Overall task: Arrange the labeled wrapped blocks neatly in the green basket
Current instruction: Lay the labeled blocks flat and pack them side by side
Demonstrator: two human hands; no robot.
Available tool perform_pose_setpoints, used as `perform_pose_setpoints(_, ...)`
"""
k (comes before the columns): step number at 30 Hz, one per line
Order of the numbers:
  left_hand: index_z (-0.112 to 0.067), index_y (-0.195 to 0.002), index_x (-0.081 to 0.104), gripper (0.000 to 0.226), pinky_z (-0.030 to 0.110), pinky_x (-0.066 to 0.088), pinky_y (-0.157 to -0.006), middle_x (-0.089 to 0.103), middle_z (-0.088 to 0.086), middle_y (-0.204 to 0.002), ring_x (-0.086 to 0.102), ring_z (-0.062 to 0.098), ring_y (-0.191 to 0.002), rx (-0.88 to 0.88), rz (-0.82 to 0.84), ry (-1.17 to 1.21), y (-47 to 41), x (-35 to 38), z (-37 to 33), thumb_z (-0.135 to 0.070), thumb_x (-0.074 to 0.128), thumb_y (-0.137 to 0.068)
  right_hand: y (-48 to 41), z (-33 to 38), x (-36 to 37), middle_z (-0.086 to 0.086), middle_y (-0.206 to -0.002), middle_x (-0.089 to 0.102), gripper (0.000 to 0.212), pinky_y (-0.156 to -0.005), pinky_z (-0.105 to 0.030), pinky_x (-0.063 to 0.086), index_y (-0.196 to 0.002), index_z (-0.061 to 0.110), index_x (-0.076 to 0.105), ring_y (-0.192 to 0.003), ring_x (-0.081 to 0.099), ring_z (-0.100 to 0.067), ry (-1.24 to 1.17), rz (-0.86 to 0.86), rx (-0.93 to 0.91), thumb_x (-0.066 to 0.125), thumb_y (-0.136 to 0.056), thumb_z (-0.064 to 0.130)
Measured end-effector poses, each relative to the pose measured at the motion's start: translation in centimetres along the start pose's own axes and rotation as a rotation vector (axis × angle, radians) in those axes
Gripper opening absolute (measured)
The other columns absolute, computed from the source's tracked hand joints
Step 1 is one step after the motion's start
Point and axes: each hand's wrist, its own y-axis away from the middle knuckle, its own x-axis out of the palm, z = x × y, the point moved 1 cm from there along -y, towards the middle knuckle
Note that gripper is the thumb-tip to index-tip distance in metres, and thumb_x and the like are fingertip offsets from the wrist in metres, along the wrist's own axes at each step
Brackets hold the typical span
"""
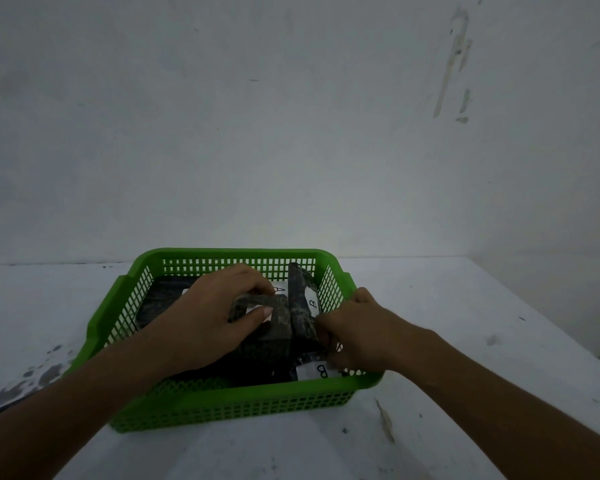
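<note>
A green mesh basket sits on the white table and holds several dark wrapped blocks with white letter labels. My left hand is inside it, fingers and thumb closed on a dark wrapped block next to a label marked A. My right hand reaches in from the right and grips the near end of a tilted block labeled B leaning at the basket's right side. Another block with a B label lies at the near right corner. Blocks under my hands are partly hidden.
The white table carries dark stains at the left and a scuff mark at the front right. A marked white wall stands right behind the basket. The table's right edge falls away at the far right.
</note>
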Motion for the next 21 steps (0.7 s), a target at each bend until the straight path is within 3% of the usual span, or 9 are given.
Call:
perform_pose_setpoints(4, -0.027, -0.102, 0.063, 0.015, 0.009, 0.037, -0.076, 0.060, -0.015, -0.100, 0.055, -0.001, -0.093, 0.014, 0.006, 0.008, -0.2, 0.0, 0.0, -0.029, 0.064, -0.087, -0.7, -0.4, -0.4, 0.003, -0.097, 0.069, 0.012, -0.103, -0.040, 0.027, -0.100, 0.024, 0.058, -0.084, 0.059, -0.018, -0.049, -0.149, 0.037, 0.058, -0.088, 0.023)
perform_pose_setpoints(7, -0.026, -0.103, 0.064, 0.016, 0.014, 0.042, -0.080, 0.061, -0.014, -0.101, 0.055, 0.000, -0.096, 0.019, 0.004, 0.009, -0.3, 0.1, -0.1, -0.029, 0.064, -0.087, -2.0, -0.9, -0.7, 0.004, -0.109, 0.065, 0.015, -0.101, -0.038, 0.023, -0.107, 0.026, 0.057, -0.099, 0.059, -0.018, -0.100, -0.236, 0.095, 0.056, -0.092, 0.025)
perform_pose_setpoints(13, -0.026, -0.102, 0.063, 0.015, 0.025, 0.049, -0.081, 0.062, -0.013, -0.100, 0.057, 0.001, -0.095, 0.033, 0.015, 0.000, -0.3, 0.1, 0.0, -0.029, 0.063, -0.087, -4.3, -1.4, 0.3, 0.001, -0.134, 0.055, 0.041, -0.101, -0.044, 0.017, -0.129, 0.032, 0.052, -0.125, 0.047, -0.022, -0.082, -0.162, 0.092, 0.054, -0.091, 0.047)
perform_pose_setpoints(17, -0.027, -0.103, 0.064, 0.017, 0.024, 0.050, -0.083, 0.062, -0.014, -0.101, 0.057, 0.000, -0.096, 0.037, 0.016, -0.005, -0.2, 0.0, 0.1, -0.032, 0.062, -0.087, -4.7, -1.4, 0.7, 0.008, -0.137, 0.055, 0.048, -0.102, -0.047, 0.018, -0.134, 0.035, 0.053, -0.126, 0.048, -0.020, 0.000, -0.138, 0.031, 0.045, -0.092, 0.057)
perform_pose_setpoints(21, -0.029, -0.103, 0.063, 0.018, 0.024, 0.049, -0.083, 0.061, -0.015, -0.103, 0.058, 0.001, -0.097, 0.035, 0.021, -0.004, -0.1, -0.2, 0.5, -0.036, 0.061, -0.087, -4.6, -1.3, 0.6, 0.004, -0.137, 0.055, 0.051, -0.102, -0.050, 0.020, -0.137, 0.034, 0.052, -0.126, 0.046, -0.023, 0.055, -0.072, 0.036, 0.043, -0.092, 0.057)
